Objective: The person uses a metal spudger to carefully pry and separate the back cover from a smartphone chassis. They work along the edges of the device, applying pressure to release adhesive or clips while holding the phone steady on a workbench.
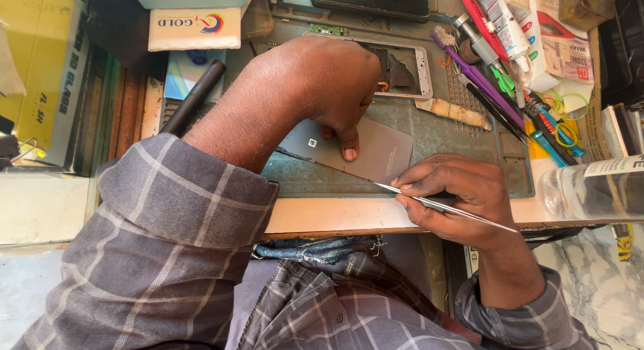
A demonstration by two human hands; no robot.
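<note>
Pressing down with our left hand (322, 88), thumb flat on a grey phone back panel (376, 152) at frame centre, fingers curled over its upper edge. Our right hand (456, 195), lower right of centre, pinches thin metal tweezers (443, 206); the tip meets the panel's lower edge, and the long end points toward the lower right. Hands close together, not touching. The panel lies on a green repair mat (436, 132) atop the wooden bench edge (335, 219). Just above our left hand, a white phone frame (412, 71), partly hidden. Top centre, a dark phone screen (372, 1). Upper right: purple and black tools (483, 88), glue tubes (503, 21), green rubber bands (570, 105). Right edge, a clear plastic bottle (590, 189) lying on its side. Upper left, a black pen-like tool (194, 98) and a white box (194, 28).
</note>
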